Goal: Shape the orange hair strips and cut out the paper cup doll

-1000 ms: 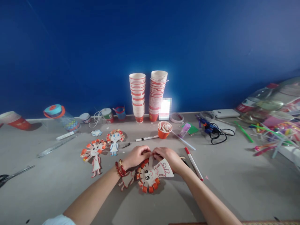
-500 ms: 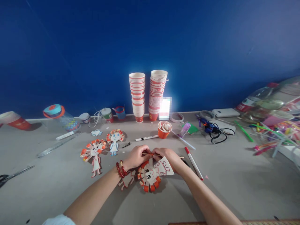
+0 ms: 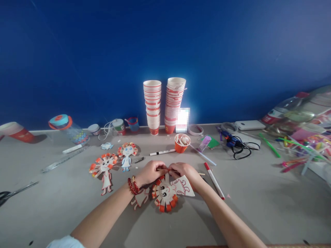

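My left hand (image 3: 150,173), with a red bead bracelet (image 3: 133,186) at the wrist, is closed in a pinch on a thin wooden stick (image 3: 201,174). From the other side my right hand (image 3: 186,172) pinches the same stick, its end poking out to the right. Between the fingertips an orange paper strip is rolled round the stick, mostly hidden. The strip belongs to a cut paper cup (image 3: 165,193) with a drawn face and curled orange strips around it. A white paper piece (image 3: 184,186) with a red outline drawing lies under my right hand. Another paper cutout (image 3: 141,199) lies beneath my left wrist.
Two finished-looking paper dolls (image 3: 106,168) lie to the left, scissors (image 3: 18,193) at far left. Cup stacks (image 3: 152,110) stand by the wall. A cup of scraps (image 3: 181,146), a red marker (image 3: 214,181) and a glue gun (image 3: 234,141) are farther off.
My fingers have shifted slightly on the stick, which shows less between the hands now. The outlined paper piece has moved a little down and to the right.
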### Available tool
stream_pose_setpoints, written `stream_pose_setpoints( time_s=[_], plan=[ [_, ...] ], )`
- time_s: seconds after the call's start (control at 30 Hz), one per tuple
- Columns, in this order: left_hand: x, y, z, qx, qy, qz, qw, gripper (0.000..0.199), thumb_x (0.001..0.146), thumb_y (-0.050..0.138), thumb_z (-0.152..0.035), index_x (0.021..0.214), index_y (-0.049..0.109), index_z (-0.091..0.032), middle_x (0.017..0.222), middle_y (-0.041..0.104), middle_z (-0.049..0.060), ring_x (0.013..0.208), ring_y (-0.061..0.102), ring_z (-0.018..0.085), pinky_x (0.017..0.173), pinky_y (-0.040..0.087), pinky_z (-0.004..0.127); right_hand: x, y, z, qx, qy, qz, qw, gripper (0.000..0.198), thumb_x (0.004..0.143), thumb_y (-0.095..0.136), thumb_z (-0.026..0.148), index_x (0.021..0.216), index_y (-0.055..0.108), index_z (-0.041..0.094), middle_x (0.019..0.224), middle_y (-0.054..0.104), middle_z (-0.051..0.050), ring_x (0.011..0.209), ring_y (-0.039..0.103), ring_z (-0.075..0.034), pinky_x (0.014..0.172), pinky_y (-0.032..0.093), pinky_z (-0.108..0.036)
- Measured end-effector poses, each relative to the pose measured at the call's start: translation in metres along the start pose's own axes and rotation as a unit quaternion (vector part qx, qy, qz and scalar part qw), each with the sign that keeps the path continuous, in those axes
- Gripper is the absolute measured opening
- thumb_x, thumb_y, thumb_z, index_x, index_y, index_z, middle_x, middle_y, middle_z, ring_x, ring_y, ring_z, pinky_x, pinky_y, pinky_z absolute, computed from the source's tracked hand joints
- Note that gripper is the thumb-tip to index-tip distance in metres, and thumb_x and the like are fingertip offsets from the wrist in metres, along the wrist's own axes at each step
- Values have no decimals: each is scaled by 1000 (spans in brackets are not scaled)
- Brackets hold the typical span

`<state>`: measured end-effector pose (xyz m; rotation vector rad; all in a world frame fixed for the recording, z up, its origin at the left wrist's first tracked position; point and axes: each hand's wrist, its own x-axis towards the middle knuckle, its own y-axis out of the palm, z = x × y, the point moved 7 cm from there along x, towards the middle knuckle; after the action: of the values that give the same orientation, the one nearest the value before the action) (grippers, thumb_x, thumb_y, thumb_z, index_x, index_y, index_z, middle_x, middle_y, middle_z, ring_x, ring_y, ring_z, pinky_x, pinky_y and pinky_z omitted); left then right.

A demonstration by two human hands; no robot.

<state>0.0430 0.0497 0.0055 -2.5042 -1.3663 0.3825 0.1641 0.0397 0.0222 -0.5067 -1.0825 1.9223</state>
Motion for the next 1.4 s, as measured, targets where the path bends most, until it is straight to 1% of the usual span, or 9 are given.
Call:
stream_pose_setpoints(
  time_s=[0.1, 0.23, 0.43, 0.6, 0.8, 0.93, 1.1, 1.27, 1.4],
  plan=[
    [1, 2, 2, -28, -12, 4, 1000, 23, 78, 61, -36, 78, 63, -13, 66, 57, -1, 60, 48, 11, 57, 37, 21, 0, -2, 2, 12, 5, 10, 1000, 17, 88, 47, 25, 88, 63, 20, 78, 65, -3, 71, 57, -16, 63, 36, -22],
    [2, 3, 6, -66, -32, 11, 997, 22, 75, 64, -35, 76, 60, -13, 66, 55, -2, 60, 46, 10, 57, 36, 20, 0, -2, 1, 7, 21, 14, 1000, 18, 88, 46, 25, 84, 62, 19, 74, 64, -2, 67, 55, -15, 60, 35, -22],
    [3, 2, 9, -82, -38, 26, 996, 21, 79, 59, -34, 79, 61, -13, 71, 59, 1, 64, 51, 12, 62, 39, 22, -1, -2, 1, 0, 0, -7, 1000, 16, 88, 46, 23, 81, 61, 19, 74, 62, -1, 67, 55, -15, 61, 35, -22],
    [4, 3, 17, -101, -62, 8, 993, 21, 73, 65, -33, 78, 61, -14, 70, 62, 1, 64, 54, 13, 61, 41, 23, -1, 0, -2, -19, 12, -9, 1000, 13, 85, 48, 22, 81, 61, 19, 74, 61, -2, 66, 54, -14, 60, 34, -21],
    [5, 4, 20, -90, -74, -2, 993, 22, 70, 67, -33, 77, 62, -14, 72, 64, 3, 64, 56, 14, 60, 42, 23, 0, 1, 0, -50, 31, 24, 998, 18, 88, 46, 27, 83, 61, 19, 73, 63, -3, 66, 56, -15, 58, 32, -21],
    [5, 3, 16, -90, -67, 18, 993, 24, 72, 65, -36, 80, 63, -14, 72, 65, 2, 64, 56, 13, 61, 42, 23, 0, -1, 1, -75, 30, 15, 997, 17, 86, 46, 23, 80, 62, 19, 71, 62, -2, 65, 55, -14, 58, 31, -21],
    [4, -2, 8, -38, -49, 19, 998, 27, 79, 57, -39, 80, 65, -13, 73, 65, 2, 68, 56, 15, 63, 42, 23, 0, 2, -4, -68, 26, -3, 997, 16, 85, 47, 23, 80, 62, 19, 72, 61, -1, 66, 54, -14, 58, 31, -21],
    [4, -2, 8, -23, -42, 28, 998, 25, 78, 58, -36, 84, 67, -13, 82, 69, 5, 75, 60, 17, 67, 44, 25, -1, 7, -6, -59, 21, -21, 998, 18, 86, 46, 24, 79, 62, 20, 70, 60, -1, 64, 52, -13, 58, 31, -21],
    [5, -1, 13, -18, -45, 39, 998, 25, 78, 57, -33, 88, 69, -14, 87, 71, 6, 80, 61, 20, 71, 45, 26, 0, 7, -4, -67, 16, -21, 997, 12, 81, 50, 20, 77, 61, 20, 68, 58, 0, 63, 51, -13, 56, 29, -21]
  ],
)
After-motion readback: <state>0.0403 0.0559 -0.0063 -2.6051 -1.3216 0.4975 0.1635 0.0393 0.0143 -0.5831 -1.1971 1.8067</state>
